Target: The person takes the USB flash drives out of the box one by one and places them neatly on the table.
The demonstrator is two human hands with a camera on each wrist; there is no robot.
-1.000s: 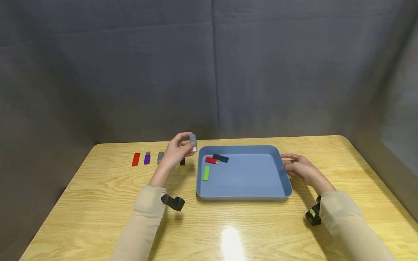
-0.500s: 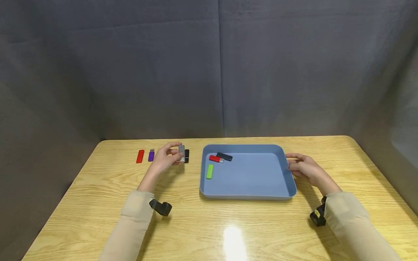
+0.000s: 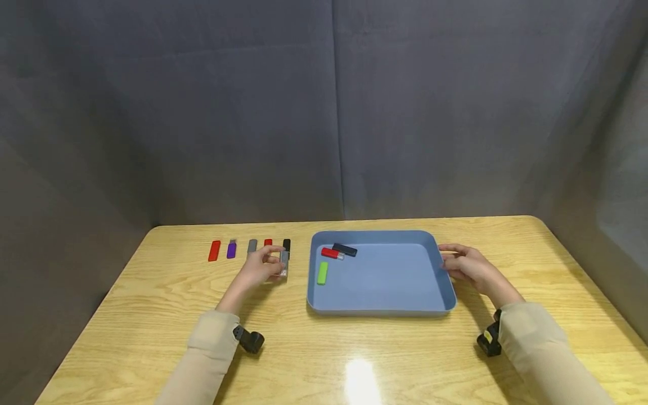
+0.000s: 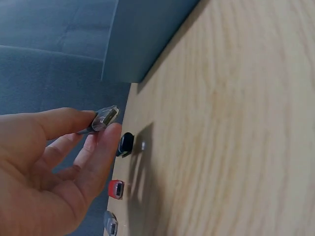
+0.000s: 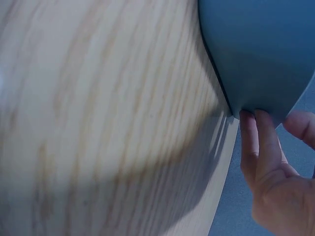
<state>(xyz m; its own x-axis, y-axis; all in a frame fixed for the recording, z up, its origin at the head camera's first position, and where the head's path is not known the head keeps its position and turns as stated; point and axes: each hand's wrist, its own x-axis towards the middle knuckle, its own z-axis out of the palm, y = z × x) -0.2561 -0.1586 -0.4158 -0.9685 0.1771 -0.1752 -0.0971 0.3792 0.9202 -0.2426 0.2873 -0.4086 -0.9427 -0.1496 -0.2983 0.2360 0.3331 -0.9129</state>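
Note:
My left hand [image 3: 257,267] pinches a grey USB stick [image 3: 284,263] between thumb and fingers, above the table just in front of a black USB stick [image 3: 287,244]. The left wrist view shows its connector end [image 4: 107,118] pointing away from the palm. At the right side of a blue tray [image 3: 379,312], my right hand [image 3: 471,267] grips the wall, fingers against the outside and thumb at the rim. Inside the tray, toward its left side, lie a black stick [image 3: 345,249], a red stick [image 3: 330,253] with a clear end and a green stick [image 3: 322,273].
Left of the tray, a row along the back of the wooden table [image 3: 304,360] also holds a red stick [image 3: 214,251], a purple one [image 3: 231,249], a grey one [image 3: 252,246] and another red one [image 3: 268,242]. A dark cloth [image 3: 243,112] hangs behind.
My left hand has moved left from beside the tray, then toward the front with the grey USB stick, uncovering sticks in the row. The right hand stays at the tray wall.

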